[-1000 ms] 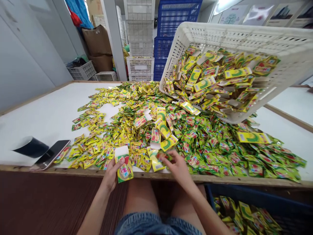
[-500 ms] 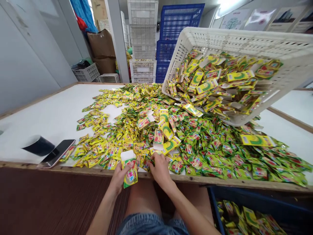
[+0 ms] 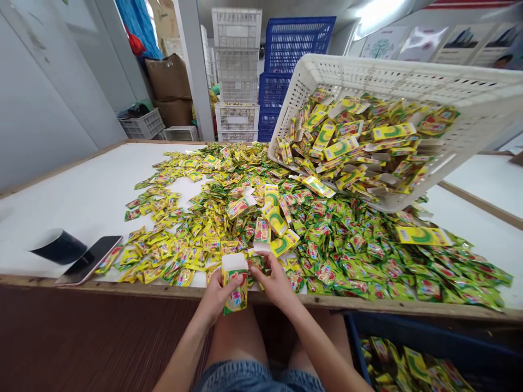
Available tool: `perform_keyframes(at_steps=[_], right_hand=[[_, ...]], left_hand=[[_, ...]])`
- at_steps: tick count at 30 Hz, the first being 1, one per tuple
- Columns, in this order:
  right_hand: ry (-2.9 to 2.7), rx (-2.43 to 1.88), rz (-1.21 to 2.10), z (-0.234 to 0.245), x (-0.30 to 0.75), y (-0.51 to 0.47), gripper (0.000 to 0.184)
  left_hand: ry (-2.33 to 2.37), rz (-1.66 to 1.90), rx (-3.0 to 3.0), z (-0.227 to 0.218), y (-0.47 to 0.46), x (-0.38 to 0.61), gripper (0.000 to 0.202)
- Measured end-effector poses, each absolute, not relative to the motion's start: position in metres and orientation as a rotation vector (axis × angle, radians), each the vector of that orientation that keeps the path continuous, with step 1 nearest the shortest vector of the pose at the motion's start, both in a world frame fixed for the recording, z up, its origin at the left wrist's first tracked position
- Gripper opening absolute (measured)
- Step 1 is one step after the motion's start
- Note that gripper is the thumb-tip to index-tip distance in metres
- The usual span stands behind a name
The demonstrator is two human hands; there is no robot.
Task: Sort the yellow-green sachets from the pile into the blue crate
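Note:
My left hand (image 3: 216, 294) is closed round a small yellow-green carton (image 3: 236, 291) at the table's front edge. The carton stands upright with its white top flap raised. Just to its right, my right hand (image 3: 275, 280) pinches a small shiny packet (image 3: 255, 260), partly covered by the fingers. Beyond both hands spreads a pile of yellow and green packets (image 3: 327, 245). Several cartons lie on it, among them a yellow one (image 3: 286, 242) with an arc print and one with an open end (image 3: 262, 233).
A tilted white plastic basket (image 3: 281, 120) full of cartons rests on the pile at right. A dark cup (image 3: 61, 247) and a phone (image 3: 92, 261) lie at left. Below the table's wooden edge (image 3: 368, 307) sits a blue crate (image 3: 355, 337) with filled cartons or packets. Crates are stacked behind.
My left hand has brought the carton rightward, close to my right hand. My right hand has lifted slightly from the pile with a packet at its fingertips. The view has shifted a little.

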State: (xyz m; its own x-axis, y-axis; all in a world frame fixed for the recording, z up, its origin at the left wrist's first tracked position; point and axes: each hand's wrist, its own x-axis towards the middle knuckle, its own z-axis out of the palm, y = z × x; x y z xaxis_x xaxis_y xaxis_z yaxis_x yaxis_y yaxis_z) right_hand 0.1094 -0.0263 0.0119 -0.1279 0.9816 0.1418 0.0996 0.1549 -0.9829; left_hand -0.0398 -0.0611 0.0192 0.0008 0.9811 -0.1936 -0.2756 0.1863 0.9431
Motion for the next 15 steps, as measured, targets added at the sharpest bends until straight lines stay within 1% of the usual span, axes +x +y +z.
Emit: perform_keyframes(at_steps=[3, 7, 10, 12, 15], right_hand=[[-1.607, -1.13, 1.14, 0.022, 0.126, -0.021, 0.015], [-1.493, -1.115, 1.057, 0.045, 0.145, -0.009, 0.022], [-1.598, -0.982, 1.046, 0.068, 0.146, -0.005, 0.021], [-1.794, -0.968, 0.947, 0.081, 0.141, -0.005, 0.019], [-2.097, -1.02, 0.686, 0.089, 0.132, -0.004, 0.02]], left_hand=[[1.104, 1.185, 0.891, 0.022, -0.059, -0.036, 0.04], [1.069, 1.202, 0.961, 0.027, -0.053, -0.032, 0.038], [1.108, 1.165, 1.07, 0.03, -0.046, -0.025, 0.035], [1.159, 1.121, 1.145, 0.03, -0.042, -0.02, 0.033], [1.209, 1.084, 1.221, 0.028, -0.039, -0.016, 0.029]])
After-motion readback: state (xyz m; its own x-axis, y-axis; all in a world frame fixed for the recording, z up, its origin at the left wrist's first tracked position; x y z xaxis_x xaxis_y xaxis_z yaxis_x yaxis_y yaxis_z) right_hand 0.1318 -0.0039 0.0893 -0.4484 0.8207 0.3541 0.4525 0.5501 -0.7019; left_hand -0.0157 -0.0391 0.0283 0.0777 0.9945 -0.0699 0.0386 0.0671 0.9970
